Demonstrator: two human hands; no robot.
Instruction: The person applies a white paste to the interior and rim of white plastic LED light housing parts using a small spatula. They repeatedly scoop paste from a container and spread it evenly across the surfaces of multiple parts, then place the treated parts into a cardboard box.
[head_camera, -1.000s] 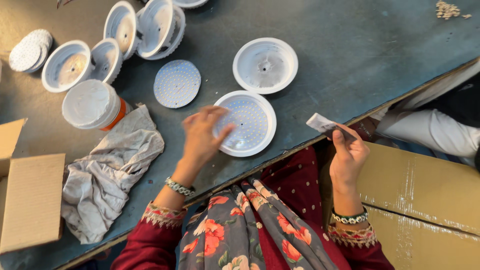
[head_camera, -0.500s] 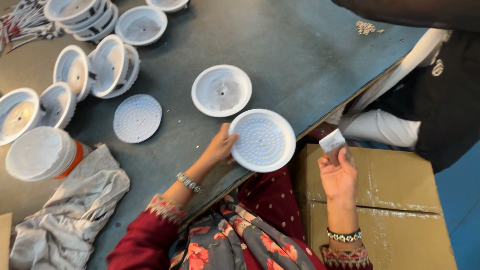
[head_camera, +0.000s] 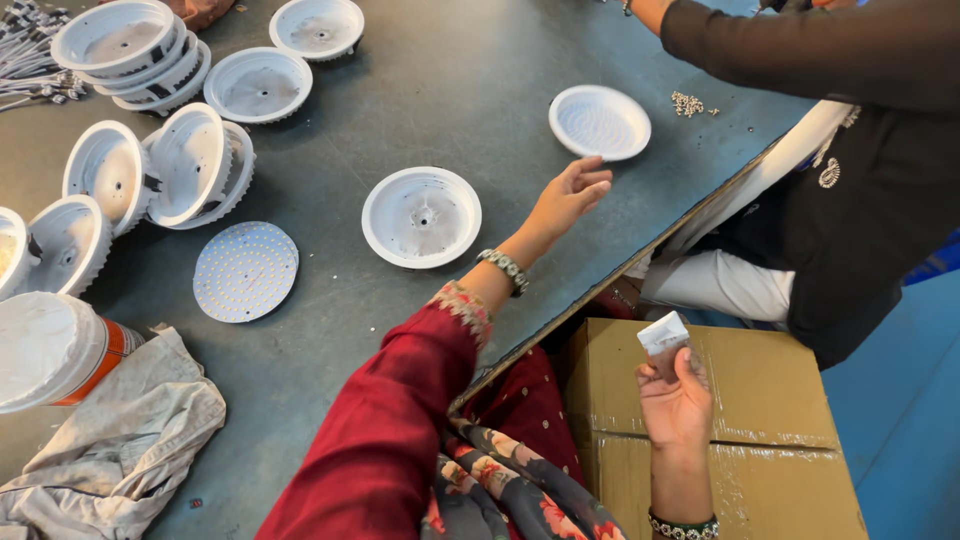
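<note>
My left hand (head_camera: 570, 195) is stretched out over the grey table (head_camera: 480, 70), fingers loosely apart and holding nothing. Just beyond its fingertips lies a white perforated round cover (head_camera: 599, 121). A white round lamp housing (head_camera: 421, 216) rests to the left of my forearm. My right hand (head_camera: 675, 395) hovers over a cardboard box (head_camera: 760, 400) and pinches a small white sachet (head_camera: 663, 333) between thumb and fingers.
Several more white housings (head_camera: 150, 170) lie stacked and tilted at the table's left and back. A round LED disc (head_camera: 245, 271), a white-capped container (head_camera: 55, 350) and a grey rag (head_camera: 120, 450) lie at front left. Another person in a dark sleeve (head_camera: 800, 45) reaches in near small screws (head_camera: 686, 103).
My left hand has pushed the perforated cover away toward the far right of the table and let go of it. My right hand still holds the sachet, now lower over the box.
</note>
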